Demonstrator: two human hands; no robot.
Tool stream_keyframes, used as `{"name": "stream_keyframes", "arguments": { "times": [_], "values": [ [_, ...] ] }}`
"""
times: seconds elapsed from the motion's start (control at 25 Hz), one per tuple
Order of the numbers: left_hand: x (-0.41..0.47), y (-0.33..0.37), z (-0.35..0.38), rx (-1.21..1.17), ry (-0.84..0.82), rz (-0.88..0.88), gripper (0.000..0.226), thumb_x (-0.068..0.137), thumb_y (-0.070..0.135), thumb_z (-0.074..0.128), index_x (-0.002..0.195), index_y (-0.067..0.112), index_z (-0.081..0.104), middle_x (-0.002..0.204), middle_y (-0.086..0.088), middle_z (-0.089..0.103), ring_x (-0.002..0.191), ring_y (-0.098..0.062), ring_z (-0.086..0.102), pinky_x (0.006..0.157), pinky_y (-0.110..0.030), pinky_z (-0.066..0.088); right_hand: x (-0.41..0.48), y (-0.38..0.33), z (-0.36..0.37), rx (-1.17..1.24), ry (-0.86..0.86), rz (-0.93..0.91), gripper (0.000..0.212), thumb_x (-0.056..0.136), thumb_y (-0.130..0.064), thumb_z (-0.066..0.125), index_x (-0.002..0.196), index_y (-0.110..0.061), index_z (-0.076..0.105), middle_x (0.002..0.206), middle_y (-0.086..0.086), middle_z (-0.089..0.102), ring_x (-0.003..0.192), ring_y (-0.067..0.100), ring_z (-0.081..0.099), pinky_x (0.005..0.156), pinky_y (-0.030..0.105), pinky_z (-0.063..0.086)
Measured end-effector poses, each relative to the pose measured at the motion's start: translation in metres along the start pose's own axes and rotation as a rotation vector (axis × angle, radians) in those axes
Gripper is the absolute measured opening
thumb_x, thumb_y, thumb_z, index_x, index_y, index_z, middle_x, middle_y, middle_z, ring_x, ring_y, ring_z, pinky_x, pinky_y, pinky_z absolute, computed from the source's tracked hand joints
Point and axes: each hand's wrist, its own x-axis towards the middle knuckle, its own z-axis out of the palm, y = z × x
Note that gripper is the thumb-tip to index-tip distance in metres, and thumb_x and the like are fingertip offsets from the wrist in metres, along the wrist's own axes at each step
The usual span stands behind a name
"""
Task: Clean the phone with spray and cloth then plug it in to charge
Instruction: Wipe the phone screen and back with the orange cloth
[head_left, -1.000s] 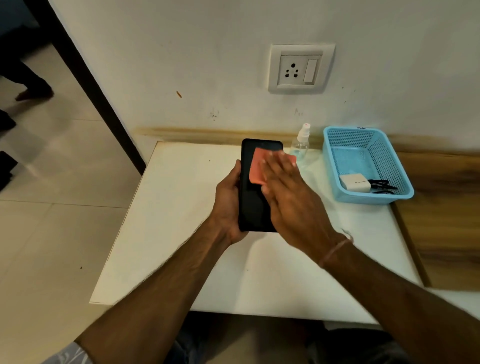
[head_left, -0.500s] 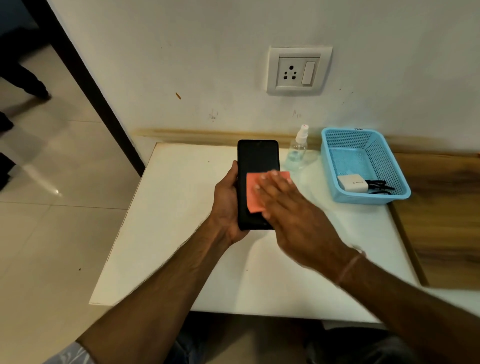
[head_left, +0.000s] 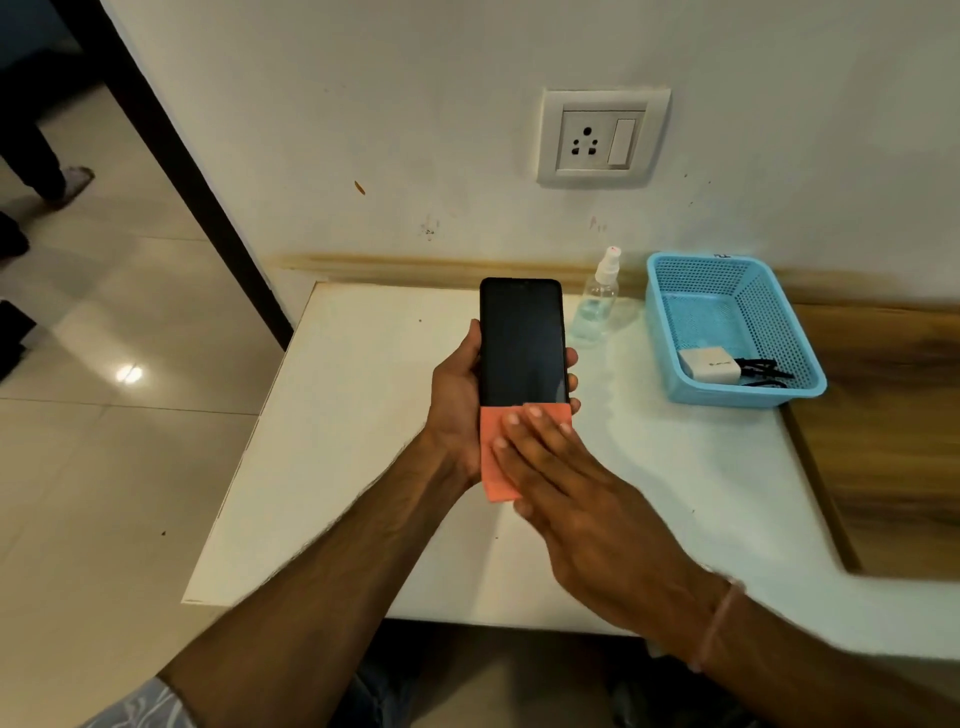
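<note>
The smartphone (head_left: 522, 343), gripped by its edges in the left hand (head_left: 457, 405) just left of the spray bottle (head_left: 597, 301), could be knocked loose if the orange cloth (head_left: 493, 452) is dragged too hard off its lower end by the flat, straight-fingered right hand (head_left: 582, 509); its black screen is seen unlit and glossy.

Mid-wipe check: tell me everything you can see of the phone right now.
The phone is a black slab with rounded corners and a dark, glossy, unlit screen facing up. It is held lengthwise above the white table, top end toward the wall. The left hand grips its long edges from beneath. A salmon cloth covers its lower end, pressed there by the flat fingers of the right hand.
</note>
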Motion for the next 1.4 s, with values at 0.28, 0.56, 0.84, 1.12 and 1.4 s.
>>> {"name": "stream_keyframes", "arguments": {
  "times": [0.28, 0.56, 0.84, 1.12, 1.4],
  "values": [
    [-0.001, -0.007, 0.004, 0.075, 0.119, 0.097, 0.050, 0.098, 0.056, 0.048, 0.116, 0.019, 0.076, 0.119, -0.011, 0.073, 0.107, -0.027, 0.071, 0.083, -0.040, 0.059, 0.109, 0.049, -0.033, 0.141, 0.043, 0.259, 0.049, 0.104, -0.025, 0.029, 0.151, -0.014, 0.020, 0.160, 0.003, 0.014, 0.148, 0.018, 0.003, 0.120, 0.034, 0.010],
    [-0.001, -0.004, 0.004, 0.048, 0.003, 0.006, 0.075, 0.098, 0.063, 0.036, 0.138, 0.002, 0.056, 0.126, -0.020, 0.064, 0.106, -0.033, 0.066, 0.093, -0.042, 0.053, 0.033, 0.008, -0.009, 0.095, 0.056, 0.115, 0.050, 0.102, -0.031, 0.025, 0.149, -0.013, 0.026, 0.157, 0.006, 0.020, 0.147, 0.023, 0.009, 0.119, 0.042, 0.017],
    [0.003, -0.002, 0.006, 0.091, 0.069, 0.089, 0.063, 0.099, 0.060, 0.042, 0.130, 0.011, 0.066, 0.124, -0.017, 0.068, 0.110, -0.031, 0.068, 0.092, -0.041, 0.056, 0.069, 0.036, -0.028, 0.056, 0.050, 0.150, 0.049, 0.103, -0.024, 0.029, 0.149, -0.009, 0.024, 0.158, 0.008, 0.020, 0.147, 0.022, 0.010, 0.119, 0.033, 0.009],
    [0.000, 0.001, 0.004, 0.105, 0.042, 0.090, 0.059, 0.099, 0.055, 0.042, 0.128, 0.010, 0.068, 0.125, -0.016, 0.068, 0.112, -0.032, 0.067, 0.092, -0.042, 0.055, 0.074, 0.023, -0.018, 0.091, 0.131, 0.192, 0.051, 0.103, -0.028, 0.026, 0.151, -0.011, 0.019, 0.159, 0.007, 0.014, 0.148, 0.022, 0.004, 0.121, 0.040, 0.011],
    [0.001, 0.008, 0.005, 0.056, -0.010, 0.067, 0.076, 0.098, 0.063, 0.035, 0.140, 0.001, 0.052, 0.125, -0.023, 0.060, 0.102, -0.034, 0.061, 0.091, -0.045, 0.050, 0.016, 0.008, -0.004, 0.005, 0.028, 0.032, 0.053, 0.099, -0.026, 0.030, 0.148, -0.009, 0.027, 0.155, 0.010, 0.025, 0.145, 0.027, 0.019, 0.117, 0.042, 0.023]
  ]
}}
